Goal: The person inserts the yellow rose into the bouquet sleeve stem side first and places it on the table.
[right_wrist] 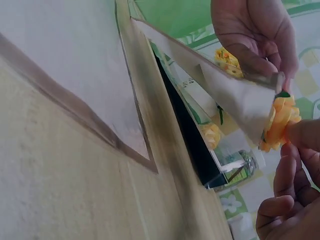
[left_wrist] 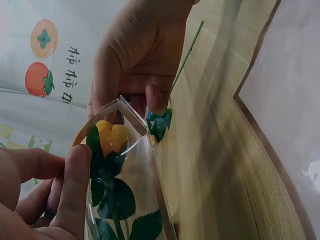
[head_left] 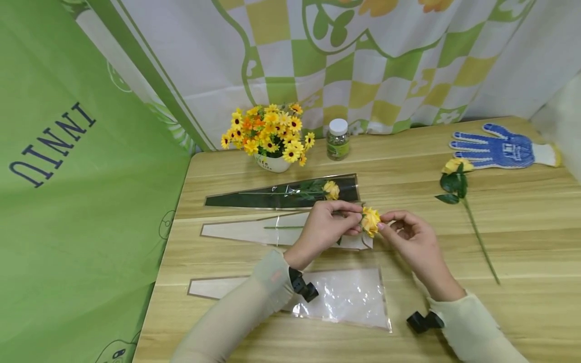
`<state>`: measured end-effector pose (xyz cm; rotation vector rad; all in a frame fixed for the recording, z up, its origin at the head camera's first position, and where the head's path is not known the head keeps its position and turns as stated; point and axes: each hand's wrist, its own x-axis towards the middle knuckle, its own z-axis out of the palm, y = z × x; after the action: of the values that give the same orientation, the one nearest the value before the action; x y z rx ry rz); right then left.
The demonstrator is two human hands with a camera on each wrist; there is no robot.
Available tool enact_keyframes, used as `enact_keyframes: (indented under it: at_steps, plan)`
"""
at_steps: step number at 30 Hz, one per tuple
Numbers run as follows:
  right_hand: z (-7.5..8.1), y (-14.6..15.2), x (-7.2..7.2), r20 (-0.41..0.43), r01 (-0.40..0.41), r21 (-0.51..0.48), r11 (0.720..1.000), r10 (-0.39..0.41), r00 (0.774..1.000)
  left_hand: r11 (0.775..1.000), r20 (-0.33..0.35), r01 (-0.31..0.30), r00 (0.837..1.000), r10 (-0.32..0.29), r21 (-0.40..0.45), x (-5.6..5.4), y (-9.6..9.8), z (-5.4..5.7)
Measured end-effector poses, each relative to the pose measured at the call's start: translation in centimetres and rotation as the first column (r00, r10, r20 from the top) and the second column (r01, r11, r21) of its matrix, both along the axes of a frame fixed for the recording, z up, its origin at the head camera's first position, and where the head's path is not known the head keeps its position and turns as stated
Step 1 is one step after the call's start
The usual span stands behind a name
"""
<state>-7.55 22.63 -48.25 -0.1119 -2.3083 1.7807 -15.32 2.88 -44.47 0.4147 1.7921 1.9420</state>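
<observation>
A yellow artificial rose (head_left: 370,222) lies with its stem inside a pale, clear-fronted flower sleeve (head_left: 236,231), its bloom at the wide mouth. My left hand (head_left: 327,222) pinches the sleeve's edge beside the bloom. From the other side, my right hand (head_left: 413,244) pinches the petals between thumb and fingers. Dark green leaves (left_wrist: 120,200) show through the clear film in the left wrist view. Seen from the right wrist, the sleeve (right_wrist: 235,100) is tilted, with the bloom (right_wrist: 280,122) poking out at its mouth.
Behind lies a black sleeve (head_left: 227,199) containing another yellow rose (head_left: 332,190). A flat pale sleeve (head_left: 349,297) is nearer, under my left forearm. A loose rose (head_left: 454,184) and a blue glove (head_left: 508,148) lie right. A flowerpot (head_left: 272,164) and a lidded jar (head_left: 338,146) stand at the back.
</observation>
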Motion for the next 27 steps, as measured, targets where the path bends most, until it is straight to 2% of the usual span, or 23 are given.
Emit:
enact_keyframes:
  at_steps: [4,10,15,22,27]
  plan:
    - [0.0,-0.5,-0.2,-0.023,-0.028,0.072,0.997,0.03,0.999,1.0,-0.015,0.001,1.0,-0.001,-0.007,0.1,-0.1,0.2]
    - [0.0,-0.7,-0.1,-0.011,-0.04,0.104,0.994,0.042,0.999,1.0,-0.01,0.002,1.0,-0.002,-0.008,0.1,-0.1,0.4]
    - [0.0,-0.8,0.0,0.002,-0.062,0.107,0.992,0.062,0.998,1.0,-0.008,0.002,1.0,-0.002,0.007,0.2,-0.1,0.4]
    - [-0.3,-1.3,-0.1,0.039,-0.182,0.097,0.979,0.179,0.983,0.999,-0.019,0.022,1.0,-0.022,0.025,0.4,-0.1,0.0]
    - [-0.3,-1.2,0.0,0.058,-0.187,0.062,0.98,0.183,0.981,1.0,-0.03,0.007,1.0,-0.006,0.018,0.4,-0.3,-0.1]
